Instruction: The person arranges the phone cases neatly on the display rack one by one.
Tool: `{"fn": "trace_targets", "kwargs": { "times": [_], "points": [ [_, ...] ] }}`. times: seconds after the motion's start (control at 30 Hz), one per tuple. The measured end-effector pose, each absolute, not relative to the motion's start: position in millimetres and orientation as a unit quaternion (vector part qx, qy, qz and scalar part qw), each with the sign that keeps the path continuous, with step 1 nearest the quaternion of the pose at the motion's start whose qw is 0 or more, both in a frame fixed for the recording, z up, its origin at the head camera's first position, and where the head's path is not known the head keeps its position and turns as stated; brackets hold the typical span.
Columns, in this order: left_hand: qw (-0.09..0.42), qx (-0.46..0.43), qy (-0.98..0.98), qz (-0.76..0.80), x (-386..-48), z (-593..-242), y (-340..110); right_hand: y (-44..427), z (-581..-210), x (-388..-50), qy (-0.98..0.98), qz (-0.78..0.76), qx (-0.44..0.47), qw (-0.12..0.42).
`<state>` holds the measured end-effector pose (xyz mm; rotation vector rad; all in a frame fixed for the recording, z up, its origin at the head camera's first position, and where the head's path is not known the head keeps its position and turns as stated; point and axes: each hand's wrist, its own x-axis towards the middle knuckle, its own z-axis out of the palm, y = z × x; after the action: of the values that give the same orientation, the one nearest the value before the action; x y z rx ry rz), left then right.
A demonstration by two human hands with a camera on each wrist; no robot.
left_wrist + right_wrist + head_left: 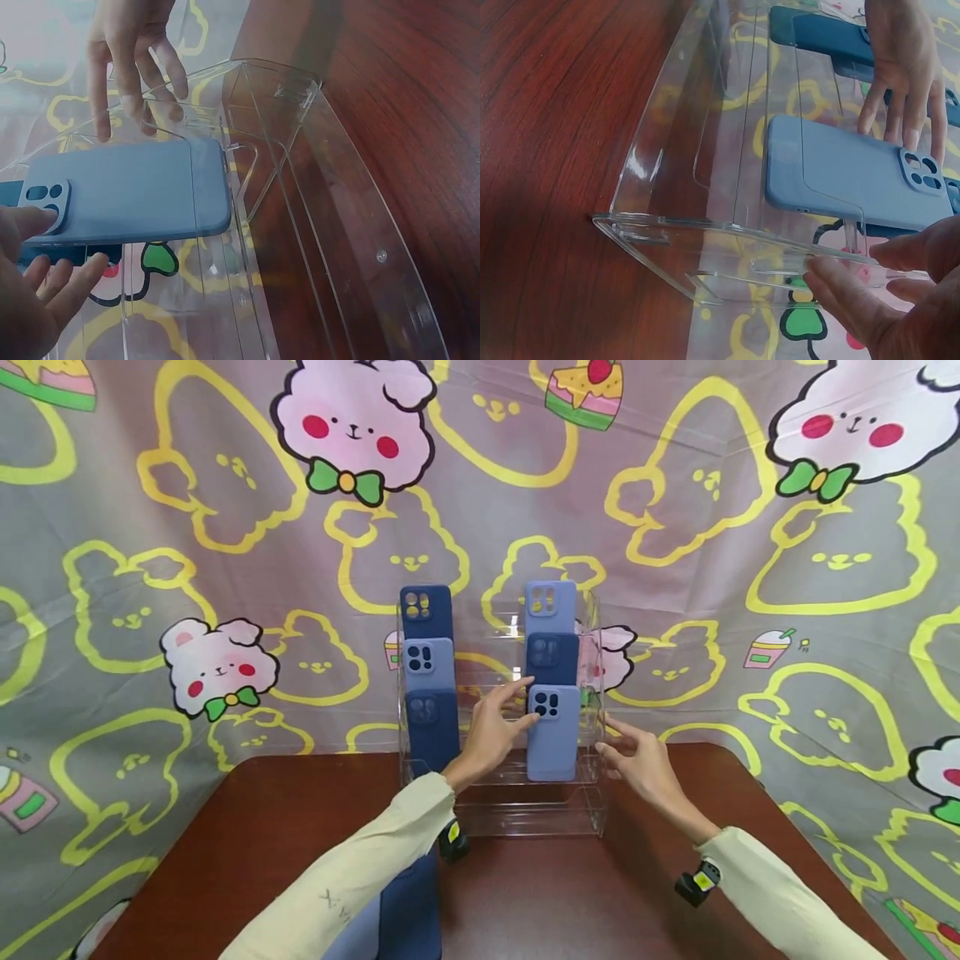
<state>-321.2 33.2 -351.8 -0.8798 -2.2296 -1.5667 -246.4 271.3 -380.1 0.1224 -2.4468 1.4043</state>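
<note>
A light blue phone case (553, 743) stands upright in the right-hand column of a clear acrylic display rack (517, 833). My left hand (491, 735) pinches its upper left side, the thumb over the camera cutouts and the other fingers beside and behind the edge. In the left wrist view the case (135, 191) lies against the clear front lip. Fairly straight fingers of my right hand (641, 764) touch the rack's right side, close to its front edge. Behind the held case stand a dark blue case (558, 660) and another light blue case (558, 610).
Dark blue (431, 735) and light blue (441, 672) cases fill the left column, with another dark blue case (438, 625) at the top. More cases (408, 914) lie on the brown table (540, 902) beside my left forearm. A patterned cloth (480, 527) hangs behind.
</note>
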Motion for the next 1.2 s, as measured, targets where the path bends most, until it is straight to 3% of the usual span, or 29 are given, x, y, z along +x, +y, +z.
{"fn": "trace_targets", "kwargs": {
  "times": [0.43,0.97,1.2],
  "points": [
    [0.166,-0.316,-0.783,-0.509,-302.1,-350.0,12.6,269.7,-379.8,-244.7,-0.847,0.5,0.043,0.178],
    [0.085,-0.305,-0.776,-0.546,-258.9,-346.7,-47.8,268.0,-377.9,-241.6,-0.797,0.592,-0.009,0.118],
    [0.107,-0.293,-0.789,-0.53,-248.5,-341.9,-87.8,269.7,-379.4,-244.6,-0.785,0.611,0.005,0.104]
  ]
}}
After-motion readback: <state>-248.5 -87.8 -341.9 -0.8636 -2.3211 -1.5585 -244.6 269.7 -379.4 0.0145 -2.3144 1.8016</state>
